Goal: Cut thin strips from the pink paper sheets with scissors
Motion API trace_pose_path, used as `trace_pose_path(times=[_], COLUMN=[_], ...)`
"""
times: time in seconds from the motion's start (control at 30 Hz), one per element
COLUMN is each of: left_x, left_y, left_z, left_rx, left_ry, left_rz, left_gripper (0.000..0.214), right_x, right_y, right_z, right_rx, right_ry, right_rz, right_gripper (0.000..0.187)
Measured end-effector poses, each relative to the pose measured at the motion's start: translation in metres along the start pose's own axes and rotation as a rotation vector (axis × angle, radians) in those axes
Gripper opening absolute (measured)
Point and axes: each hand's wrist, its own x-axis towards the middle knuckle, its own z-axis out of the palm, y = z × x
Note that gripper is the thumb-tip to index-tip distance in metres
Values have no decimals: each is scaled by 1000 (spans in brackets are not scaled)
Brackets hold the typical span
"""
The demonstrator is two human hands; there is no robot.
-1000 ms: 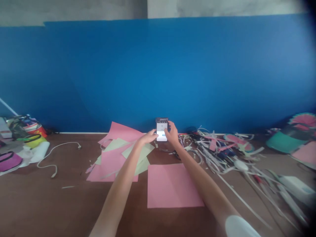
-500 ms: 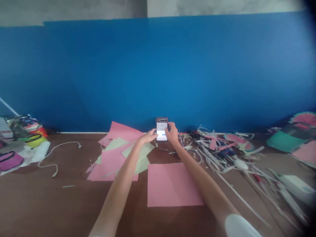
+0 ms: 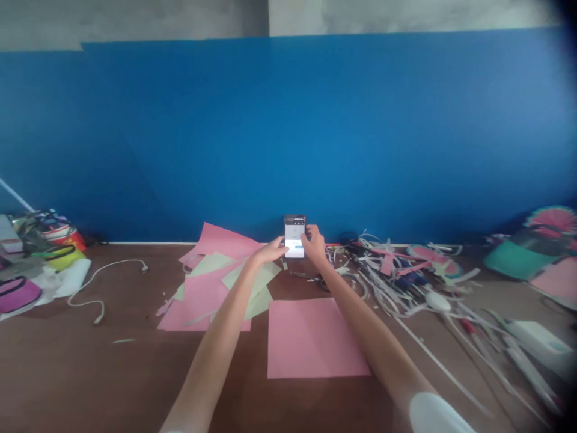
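A smartphone (image 3: 294,231) stands upright against the blue wall at the far edge of the brown floor, its screen lit. My right hand (image 3: 314,245) is closed around its right side. My left hand (image 3: 269,250) reaches in from the left with its fingers touching the lower left of the screen. Both arms stretch forward over a pink paper sheet (image 3: 315,338) lying flat in front of me.
A pile of pink and pale green sheets (image 3: 216,279) lies left of the phone. Paper strips and scraps (image 3: 406,276) are scattered to the right. A white cable (image 3: 101,282) and coloured bags (image 3: 40,252) sit at the left. Paper fans (image 3: 541,240) are at the far right.
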Motion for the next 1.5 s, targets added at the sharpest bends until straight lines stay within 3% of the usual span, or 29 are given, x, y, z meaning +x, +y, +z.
trace_pose_path(times=[0.13,0.27,0.57,0.77,0.93,1.07,1.23,1.5], left_x=[-1,-5,-6,1,1,1,-1,-5], left_y=[1,4,6,-1,-3,-3,-1,4], left_z=[0,0,-1,-2,-1,-2,-3,-2], left_rx=[-21,-34,-34,1,29,32,15,-9], left_ry=[7,-5,-30,-37,-50,-48,-64,-62], left_rz=[-24,-37,-32,-35,-24,-37,-40,-34], left_gripper=[65,68,70,71,71,73,72,72], right_x=[2,-2,-10,1,12,15,14,12], right_y=[2,0,-3,2,14,22,25,26], right_z=[-2,-2,2,-6,-13,-19,-24,-22], right_rx=[-15,-22,-65,-68,-18,38,53,60], right_ry=[-14,-2,70,-117,-319,-419,-471,-474], right_rz=[5,-7,-131,12,-29,-67,-114,-130], right_gripper=[27,37,45,41,27,29,51,51])
